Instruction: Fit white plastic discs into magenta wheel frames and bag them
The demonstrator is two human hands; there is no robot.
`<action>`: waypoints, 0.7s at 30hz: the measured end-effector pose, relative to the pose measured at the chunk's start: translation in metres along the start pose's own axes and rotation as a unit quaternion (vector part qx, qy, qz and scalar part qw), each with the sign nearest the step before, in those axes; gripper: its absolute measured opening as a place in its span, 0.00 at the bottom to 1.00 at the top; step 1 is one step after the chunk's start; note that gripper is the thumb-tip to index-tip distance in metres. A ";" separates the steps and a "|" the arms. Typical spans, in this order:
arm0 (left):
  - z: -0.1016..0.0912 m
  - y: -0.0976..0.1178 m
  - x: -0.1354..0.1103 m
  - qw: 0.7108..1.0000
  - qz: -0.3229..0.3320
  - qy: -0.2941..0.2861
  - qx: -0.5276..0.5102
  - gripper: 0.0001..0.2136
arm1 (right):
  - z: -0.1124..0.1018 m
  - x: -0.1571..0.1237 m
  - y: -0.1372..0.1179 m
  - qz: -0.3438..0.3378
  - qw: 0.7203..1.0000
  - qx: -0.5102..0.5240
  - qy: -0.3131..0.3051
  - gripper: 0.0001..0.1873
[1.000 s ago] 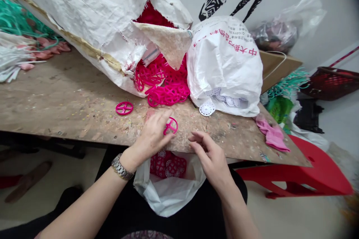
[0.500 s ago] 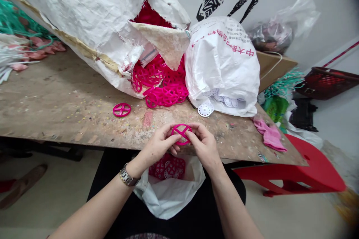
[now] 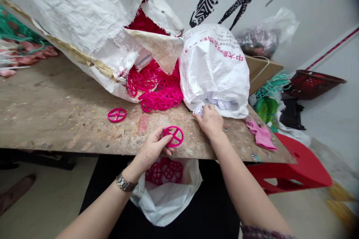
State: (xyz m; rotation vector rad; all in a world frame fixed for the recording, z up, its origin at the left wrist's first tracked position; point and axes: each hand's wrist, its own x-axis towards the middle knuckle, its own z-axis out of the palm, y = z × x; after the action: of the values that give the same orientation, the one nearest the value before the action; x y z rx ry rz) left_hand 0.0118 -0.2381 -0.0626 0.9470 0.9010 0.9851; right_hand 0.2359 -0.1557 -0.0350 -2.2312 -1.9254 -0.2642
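My left hand (image 3: 153,145) holds a pink wheel (image 3: 173,136) just above the near edge of the worktop (image 3: 56,112). The fingers (image 3: 165,141) pinch its rim, so the spoked face stays open and turned up toward me. My right hand (image 3: 210,119) is stretched to the mouth of the white bag (image 3: 215,67), with its fingers curled down over a white disc (image 3: 198,111). I cannot tell whether they grip it or only rest on it.

Both the bag and the torn sack (image 3: 84,26) lie on their sides with their mouths toward me, so the discs and the pink pile (image 3: 157,89) spill within reach. A spare wheel (image 3: 117,114) lies apart on the left. A lap bag (image 3: 165,201) hangs open under the edge, right below my left hand, with pink-and-white pieces (image 3: 165,170) inside.
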 end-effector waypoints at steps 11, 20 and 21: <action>-0.001 -0.001 0.002 1.000 0.010 0.007 -0.010 0.21 | 0.005 0.010 0.007 0.065 0.992 0.103 -0.016 0.18; 0.001 0.005 0.002 0.999 -0.017 0.009 -0.049 0.23 | -0.021 -0.056 -0.013 0.028 0.791 0.611 0.013 0.15; 0.001 0.006 0.001 0.999 -0.015 0.000 -0.051 0.23 | -0.023 -0.065 -0.020 0.030 0.777 0.629 0.003 0.14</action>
State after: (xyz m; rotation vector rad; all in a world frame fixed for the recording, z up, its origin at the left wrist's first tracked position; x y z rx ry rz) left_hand 0.0114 -0.2358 -0.0571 0.8451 0.8558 0.9961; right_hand 0.2062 -0.2208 -0.0290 -1.2910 -1.2719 0.8038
